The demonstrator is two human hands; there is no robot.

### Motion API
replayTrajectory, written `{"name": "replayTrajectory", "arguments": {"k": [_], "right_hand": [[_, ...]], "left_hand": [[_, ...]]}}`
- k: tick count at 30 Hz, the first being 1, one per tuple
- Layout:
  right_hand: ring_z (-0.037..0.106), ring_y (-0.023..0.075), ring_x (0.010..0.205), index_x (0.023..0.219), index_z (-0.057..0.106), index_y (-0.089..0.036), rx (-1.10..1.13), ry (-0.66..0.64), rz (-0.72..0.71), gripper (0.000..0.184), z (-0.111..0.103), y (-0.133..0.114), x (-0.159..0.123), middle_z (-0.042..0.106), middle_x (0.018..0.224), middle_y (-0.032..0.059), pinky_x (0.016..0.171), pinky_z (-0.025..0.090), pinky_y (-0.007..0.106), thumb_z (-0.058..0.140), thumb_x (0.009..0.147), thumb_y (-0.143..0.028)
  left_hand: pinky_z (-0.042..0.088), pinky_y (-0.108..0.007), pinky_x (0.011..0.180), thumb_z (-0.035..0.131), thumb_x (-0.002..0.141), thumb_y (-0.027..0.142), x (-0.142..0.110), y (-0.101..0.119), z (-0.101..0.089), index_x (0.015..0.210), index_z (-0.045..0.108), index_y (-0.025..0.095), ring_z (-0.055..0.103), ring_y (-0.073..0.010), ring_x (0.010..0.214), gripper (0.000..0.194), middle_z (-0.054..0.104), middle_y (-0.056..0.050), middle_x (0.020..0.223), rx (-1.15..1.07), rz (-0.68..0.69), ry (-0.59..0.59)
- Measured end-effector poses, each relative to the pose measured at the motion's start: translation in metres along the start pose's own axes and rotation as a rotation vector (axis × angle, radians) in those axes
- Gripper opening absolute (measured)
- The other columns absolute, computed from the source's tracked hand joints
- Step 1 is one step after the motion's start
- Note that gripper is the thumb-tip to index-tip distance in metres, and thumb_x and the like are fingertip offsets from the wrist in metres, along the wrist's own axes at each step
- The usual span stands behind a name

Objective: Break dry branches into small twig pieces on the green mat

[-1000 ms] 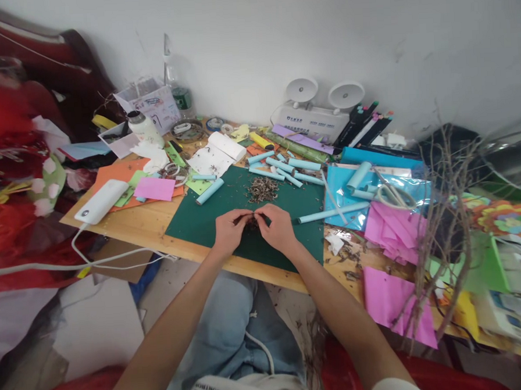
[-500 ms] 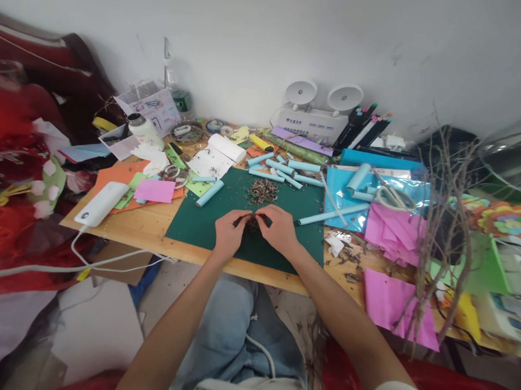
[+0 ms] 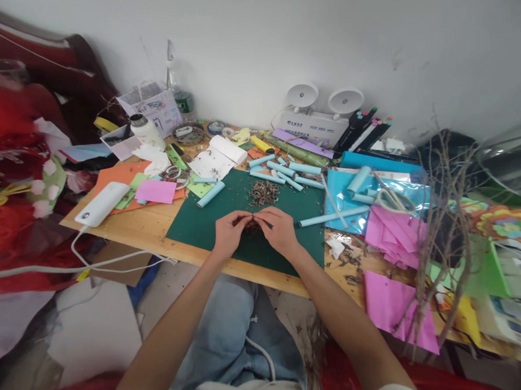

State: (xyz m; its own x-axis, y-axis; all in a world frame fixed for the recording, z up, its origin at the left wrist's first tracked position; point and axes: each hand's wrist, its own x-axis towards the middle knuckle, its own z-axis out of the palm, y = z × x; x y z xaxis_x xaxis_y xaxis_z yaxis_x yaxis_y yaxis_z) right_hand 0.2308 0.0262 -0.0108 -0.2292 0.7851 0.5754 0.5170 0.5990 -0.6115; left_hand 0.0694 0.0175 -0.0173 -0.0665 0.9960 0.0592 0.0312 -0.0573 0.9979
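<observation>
My left hand (image 3: 231, 231) and my right hand (image 3: 276, 228) meet over the front of a dark green mat (image 3: 196, 221), thumbs and forefingers pinched together at the tips. What sits between the fingertips is too small to make out, though bits of brown plant matter show under and around them. Just beyond the hands lies a loose pile of short brown twig pieces (image 3: 263, 192). Rolled light-blue paper tubes (image 3: 306, 168) are heaped behind it. One tube (image 3: 211, 194) rests at the mat's left, and a long thin one (image 3: 331, 216) crosses its right edge.
A white power bank (image 3: 101, 204) with a cable lies at the table's left. A white router (image 3: 313, 125) stands against the wall. Scissors (image 3: 394, 195) lie on a blue plastic packet at right, near pink paper (image 3: 389, 235). Bare branches (image 3: 446, 237) rise at the right edge.
My hands stay pinched over the mat, with the fingertips brought slightly closer together. The view has shifted a little; nothing else on the table has visibly moved.
</observation>
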Motion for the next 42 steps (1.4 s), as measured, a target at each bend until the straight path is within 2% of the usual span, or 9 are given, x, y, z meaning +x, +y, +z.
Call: {"name": "replayTrajectory", "arguments": {"k": [7,14,18,21,28,35,38,42], "right_hand": [[0.062,0.0184,0.082,0.088,0.066,-0.019,-0.041,-0.019,0.055,0.015,-0.005,-0.007,0.002,0.067,0.085,0.0066,0.078,0.050,0.030,0.051,0.093,-0.019],[0.059,0.0195,0.084,0.086,0.062,-0.020,-0.055,-0.072,0.081,0.016,-0.006,-0.009,0.004,0.064,0.086,0.0071,0.079,0.048,0.031,0.047,0.092,-0.017],[0.059,0.0186,0.079,0.084,0.062,-0.019,-0.043,-0.012,0.130,0.015,-0.008,-0.007,0.004,0.064,0.083,0.0063,0.074,0.048,0.030,0.049,0.091,-0.017],[0.061,0.0174,0.076,0.082,0.065,-0.020,-0.002,0.027,0.140,0.015,-0.010,-0.006,0.005,0.066,0.081,0.0052,0.073,0.049,0.030,0.052,0.090,-0.018],[0.066,0.0169,0.082,0.093,0.071,-0.021,0.045,0.004,0.076,0.015,-0.008,-0.009,0.004,0.071,0.091,0.0062,0.079,0.053,0.029,0.056,0.090,-0.022],[0.062,0.0181,0.080,0.086,0.066,-0.020,-0.040,-0.072,0.083,0.016,-0.006,-0.009,0.003,0.068,0.085,0.0063,0.077,0.050,0.030,0.050,0.092,-0.020],[0.061,0.0181,0.078,0.083,0.063,-0.020,-0.007,-0.083,0.111,0.016,-0.007,-0.012,0.004,0.066,0.082,0.0060,0.074,0.049,0.030,0.049,0.091,-0.020],[0.061,0.0174,0.075,0.080,0.062,-0.020,0.050,-0.065,0.145,0.017,-0.008,-0.014,0.006,0.066,0.079,0.0047,0.072,0.049,0.029,0.050,0.091,-0.023]], "left_hand": [[0.058,-0.030,0.073,0.072,0.079,0.038,-0.001,-0.004,-0.001,0.090,0.077,0.018,0.069,-0.0170,0.073,0.024,0.076,-0.005,0.084,0.037,0.028,-0.053],[0.055,-0.027,0.069,0.068,0.082,0.037,-0.001,-0.002,-0.001,0.086,0.076,0.018,0.067,-0.0161,0.070,0.021,0.074,-0.005,0.081,0.143,0.084,-0.044],[0.053,-0.026,0.068,0.066,0.083,0.035,-0.002,0.002,-0.002,0.084,0.075,0.018,0.065,-0.0157,0.070,0.019,0.074,-0.004,0.079,0.192,0.106,-0.047],[0.053,-0.026,0.066,0.067,0.082,0.035,-0.001,0.004,-0.001,0.083,0.075,0.018,0.065,-0.0154,0.067,0.018,0.073,-0.003,0.077,0.176,0.077,-0.031],[0.052,-0.026,0.067,0.066,0.082,0.034,0.000,-0.002,0.000,0.084,0.075,0.018,0.065,-0.0148,0.067,0.018,0.073,-0.003,0.077,0.145,0.036,-0.025],[0.051,-0.025,0.066,0.062,0.086,0.033,-0.001,0.003,-0.001,0.086,0.075,0.019,0.064,-0.0143,0.068,0.019,0.072,-0.003,0.077,0.220,0.102,-0.082],[0.051,-0.026,0.069,0.061,0.087,0.033,-0.002,0.004,-0.002,0.086,0.075,0.019,0.065,-0.0151,0.071,0.020,0.072,-0.004,0.080,0.227,0.135,-0.093],[0.051,-0.026,0.067,0.062,0.086,0.036,-0.001,0.003,-0.001,0.083,0.074,0.018,0.063,-0.0149,0.068,0.021,0.072,-0.003,0.076,0.170,0.089,-0.087]]}}
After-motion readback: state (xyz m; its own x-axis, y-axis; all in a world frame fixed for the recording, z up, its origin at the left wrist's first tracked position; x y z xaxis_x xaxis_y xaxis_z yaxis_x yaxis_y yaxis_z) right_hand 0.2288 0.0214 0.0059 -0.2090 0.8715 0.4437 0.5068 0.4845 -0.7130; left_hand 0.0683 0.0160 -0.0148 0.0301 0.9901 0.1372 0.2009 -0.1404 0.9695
